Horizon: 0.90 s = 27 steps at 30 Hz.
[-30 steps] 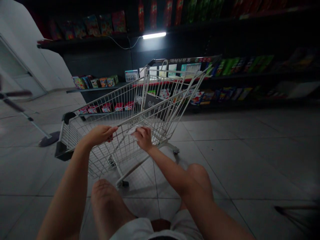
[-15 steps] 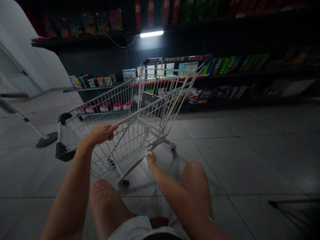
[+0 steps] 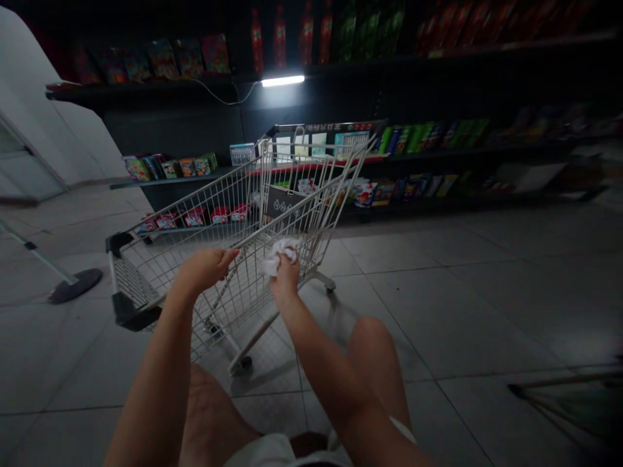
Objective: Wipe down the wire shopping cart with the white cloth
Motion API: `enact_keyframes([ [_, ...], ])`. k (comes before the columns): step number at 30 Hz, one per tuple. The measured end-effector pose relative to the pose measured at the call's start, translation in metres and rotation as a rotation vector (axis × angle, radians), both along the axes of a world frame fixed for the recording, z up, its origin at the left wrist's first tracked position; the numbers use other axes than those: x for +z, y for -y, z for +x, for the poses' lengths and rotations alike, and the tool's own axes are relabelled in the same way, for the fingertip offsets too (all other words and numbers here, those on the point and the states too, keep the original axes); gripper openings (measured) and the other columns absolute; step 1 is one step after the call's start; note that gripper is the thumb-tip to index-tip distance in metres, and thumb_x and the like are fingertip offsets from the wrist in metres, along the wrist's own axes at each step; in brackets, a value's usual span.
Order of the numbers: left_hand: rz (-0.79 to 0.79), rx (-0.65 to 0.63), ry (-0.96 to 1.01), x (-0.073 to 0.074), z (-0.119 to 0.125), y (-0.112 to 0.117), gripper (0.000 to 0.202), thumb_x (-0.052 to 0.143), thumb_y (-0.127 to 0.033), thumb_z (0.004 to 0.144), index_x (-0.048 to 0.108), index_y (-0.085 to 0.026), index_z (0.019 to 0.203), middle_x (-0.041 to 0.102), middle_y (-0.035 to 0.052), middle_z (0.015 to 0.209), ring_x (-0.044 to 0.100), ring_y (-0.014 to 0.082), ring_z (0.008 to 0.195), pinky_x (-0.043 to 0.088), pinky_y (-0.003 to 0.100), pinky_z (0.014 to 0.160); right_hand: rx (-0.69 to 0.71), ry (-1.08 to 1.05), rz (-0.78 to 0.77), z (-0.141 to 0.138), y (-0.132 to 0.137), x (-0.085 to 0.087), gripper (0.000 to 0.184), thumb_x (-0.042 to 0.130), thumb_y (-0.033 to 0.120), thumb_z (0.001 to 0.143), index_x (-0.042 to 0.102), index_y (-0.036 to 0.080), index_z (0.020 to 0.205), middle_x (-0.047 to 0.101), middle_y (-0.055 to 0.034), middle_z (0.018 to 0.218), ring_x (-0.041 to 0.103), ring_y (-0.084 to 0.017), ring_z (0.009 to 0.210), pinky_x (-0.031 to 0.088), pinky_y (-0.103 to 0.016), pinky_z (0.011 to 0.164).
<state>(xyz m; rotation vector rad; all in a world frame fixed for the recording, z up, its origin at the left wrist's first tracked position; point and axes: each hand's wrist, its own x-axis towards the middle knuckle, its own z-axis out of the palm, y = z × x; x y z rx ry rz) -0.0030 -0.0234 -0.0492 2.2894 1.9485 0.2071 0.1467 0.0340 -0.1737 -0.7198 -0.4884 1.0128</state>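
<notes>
Dark shop shelving (image 3: 146, 91) with boxed goods and red bottles fills the background from 10 to 2 o'clock, above a grey tiled floor (image 3: 438, 292). At far left, 9 o'clock: white wall (image 3: 63, 130) and door (image 3: 29, 172). Nearer, at 10 o'clock, a round dark base (image 3: 75, 285) with a slanted pole rests on the tiles, well apart from the work area; a cart swung that way could strike it. White wire shopping cart (image 3: 243, 194) stands at 11 o'clock. No brake is visible on its casters, so pressure from either hand might roll it. Left hand (image 3: 204, 269) is curled over the cart's near rail, arm reaching forward from the 7 o'clock edge; whether it actually grips, I cannot tell. Right hand (image 3: 286, 279) is closed on a crumpled white cloth (image 3: 278, 255), forearm raised from 5 o'clock, wrist upright. A loose hold could let the cloth fall through or snag on the wires. Right knee (image 3: 374, 363) is bent just beside that forearm, so the low stance may limit balance if the cart shifts. Dark blurred frame (image 3: 555, 395) at 4 o'clock: cannot identify.
</notes>
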Motion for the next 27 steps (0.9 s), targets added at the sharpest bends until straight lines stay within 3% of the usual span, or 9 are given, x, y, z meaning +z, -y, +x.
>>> enact_keyframes([
  [3, 0.011, 0.014, -0.018, 0.0, 0.005, 0.004, 0.058, 0.022, -0.057, 0.094, 0.058, -0.021, 0.067, 0.07, 0.0053, 0.067, 0.064, 0.0199, 0.07, 0.04, 0.029, 0.067, -0.366, 0.442, 0.405, 0.031, -0.01, 0.046, 0.01, 0.055, 0.02, 0.08, 0.058, 0.021, 0.09, 0.057, -0.0011, 0.101, 0.058, -0.013, 0.097, 0.051, -0.031, 0.09],
  [5, 0.006, 0.023, -0.03, 0.001, 0.008, 0.007, 0.056, 0.022, -0.056, 0.094, 0.058, -0.021, 0.069, 0.07, 0.0048, 0.066, 0.065, 0.0202, 0.071, 0.04, 0.029, 0.067, -0.464, 0.83, 0.675, 0.046, -0.018, 0.063, 0.011, 0.052, 0.018, 0.082, 0.059, 0.022, 0.089, 0.057, -0.003, 0.111, 0.054, -0.017, 0.111, 0.046, -0.037, 0.102],
  [8, 0.013, 0.027, -0.047, 0.0, 0.01, 0.01, 0.055, 0.022, -0.057, 0.094, 0.058, -0.021, 0.071, 0.07, 0.0049, 0.068, 0.064, 0.0205, 0.072, 0.04, 0.029, 0.067, -0.417, 1.203, 0.848, 0.054, -0.031, 0.056, 0.017, 0.048, 0.015, 0.085, 0.06, 0.024, 0.092, 0.059, -0.003, 0.117, 0.051, -0.02, 0.121, 0.04, -0.044, 0.111],
  [13, 0.023, 0.02, -0.062, -0.003, 0.008, 0.014, 0.056, 0.021, -0.057, 0.094, 0.057, -0.021, 0.073, 0.07, 0.005, 0.071, 0.064, 0.0199, 0.074, 0.04, 0.029, 0.069, -0.496, 1.209, 0.875, 0.047, -0.025, 0.016, 0.022, 0.042, 0.015, 0.089, 0.061, 0.023, 0.097, 0.058, -0.0044, 0.127, 0.043, -0.02, 0.135, 0.04, -0.046, 0.114],
  [17, 0.021, 0.023, -0.054, -0.002, 0.007, 0.019, 0.055, 0.021, -0.058, 0.094, 0.057, -0.021, 0.075, 0.069, 0.0044, 0.07, 0.064, 0.0205, 0.073, 0.04, 0.029, 0.067, -0.324, 1.397, 1.082, 0.057, -0.023, 0.032, 0.02, 0.048, 0.016, 0.088, 0.064, 0.025, 0.096, 0.061, -0.0017, 0.124, 0.049, -0.018, 0.128, 0.039, -0.041, 0.114],
  [19, 0.018, 0.03, -0.062, -0.001, 0.007, 0.022, 0.055, 0.021, -0.058, 0.094, 0.057, -0.021, 0.076, 0.069, 0.0048, 0.07, 0.065, 0.021, 0.073, 0.041, 0.029, 0.067, -0.293, 1.505, 1.038, 0.08, -0.043, 0.052, 0.02, 0.049, 0.015, 0.086, 0.064, 0.025, 0.095, 0.064, -0.0023, 0.115, 0.056, -0.017, 0.117, 0.041, -0.04, 0.112],
  [23, 0.009, 0.03, -0.058, 0.0, 0.009, 0.026, 0.054, 0.021, -0.058, 0.094, 0.056, -0.021, 0.077, 0.07, 0.0055, 0.072, 0.065, 0.0212, 0.073, 0.041, 0.03, 0.067, -0.388, 1.488, 0.714, 0.147, -0.104, 0.083, 0.024, 0.045, 0.009, 0.078, 0.062, 0.02, 0.092, 0.064, -0.0067, 0.097, 0.059, -0.021, 0.101, 0.05, -0.04, 0.096],
  [25, 0.008, 0.033, -0.058, 0.0, 0.009, 0.026, 0.054, 0.021, -0.058, 0.094, 0.056, -0.021, 0.075, 0.07, 0.0057, 0.072, 0.065, 0.021, 0.073, 0.041, 0.03, 0.067, -0.471, 1.459, 0.55, 0.166, -0.119, 0.088, 0.026, 0.044, 0.007, 0.075, 0.062, 0.019, 0.089, 0.063, -0.0082, 0.095, 0.058, -0.023, 0.1, 0.05, -0.041, 0.093],
  [27, 0.007, 0.038, -0.061, 0.0, 0.009, 0.026, 0.054, 0.021, -0.058, 0.094, 0.056, -0.021, 0.074, 0.07, 0.0057, 0.072, 0.064, 0.0208, 0.072, 0.041, 0.03, 0.068, -0.526, 1.443, 0.472, 0.162, -0.114, 0.086, 0.026, 0.044, 0.006, 0.073, 0.062, 0.019, 0.087, 0.064, -0.0086, 0.096, 0.058, -0.024, 0.101, 0.049, -0.042, 0.094],
])
